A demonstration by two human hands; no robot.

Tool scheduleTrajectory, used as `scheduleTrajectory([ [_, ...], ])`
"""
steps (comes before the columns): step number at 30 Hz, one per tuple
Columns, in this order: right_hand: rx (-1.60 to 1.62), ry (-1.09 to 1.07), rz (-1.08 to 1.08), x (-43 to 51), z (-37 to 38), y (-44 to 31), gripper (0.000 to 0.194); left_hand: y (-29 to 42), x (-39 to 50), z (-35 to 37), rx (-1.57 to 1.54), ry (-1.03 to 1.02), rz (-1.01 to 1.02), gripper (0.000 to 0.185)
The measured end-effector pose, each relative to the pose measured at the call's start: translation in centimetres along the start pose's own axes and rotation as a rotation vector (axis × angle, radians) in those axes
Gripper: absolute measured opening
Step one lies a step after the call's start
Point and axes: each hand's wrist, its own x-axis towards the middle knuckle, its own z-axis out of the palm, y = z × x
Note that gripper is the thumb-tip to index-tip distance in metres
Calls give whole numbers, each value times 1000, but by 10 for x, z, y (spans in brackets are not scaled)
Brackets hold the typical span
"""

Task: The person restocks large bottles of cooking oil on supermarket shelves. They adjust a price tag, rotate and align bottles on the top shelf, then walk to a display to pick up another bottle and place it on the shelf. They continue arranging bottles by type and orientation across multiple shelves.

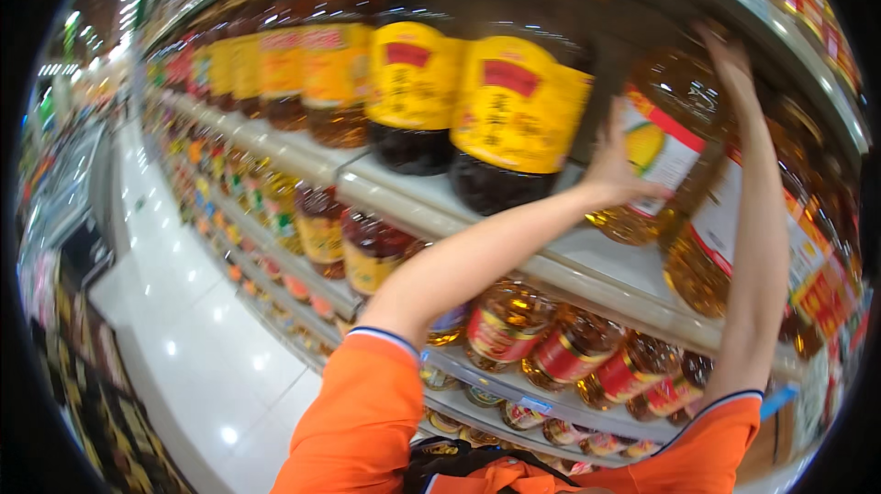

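Note:
A large clear plastic bottle of golden oil (678, 91) leans at a tilt on the upper shelf. Its white label has a red band and a yellow corn picture. My left hand (619, 167) grips the lower left side, with the thumb across the front of the label. At the bottle's top, my right hand (726, 57) holds the neck area; its fingers are blurred and partly in shadow. Another oil bottle (702, 263) stands close on the right, partly behind my right forearm. To the left is a dark oil bottle with a yellow label (523, 108).
The upper shelf's front rail (440, 208) runs below the bottles. Lower shelves hold red-labelled oil bottles (506, 329) and jars (523, 415). Overhead, another shelf edge (778, 19) lies close to my right hand. A white tiled aisle (227, 363) extends on the left beside a display case (69, 191).

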Motion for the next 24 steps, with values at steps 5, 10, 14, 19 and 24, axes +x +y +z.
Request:
scheduleTrajectory([
  [5,119,-107,-81,75,68,98,60,-26,13,20,-71,-44,-281,152],
  [10,445,-217,-170,111,102,164,45,-35,15,38,-138,18,-272,154],
  [14,18,-137,-300,141,103,189,45,-36,7,40,-85,-76,-364,158],
  [19,-660,34,-362,74,84,123,48,-35,8,39,-140,-88,-351,159],
  [24,-740,49,-466,-169,15,14,67,-31,7,40,-96,1,-370,161],
])
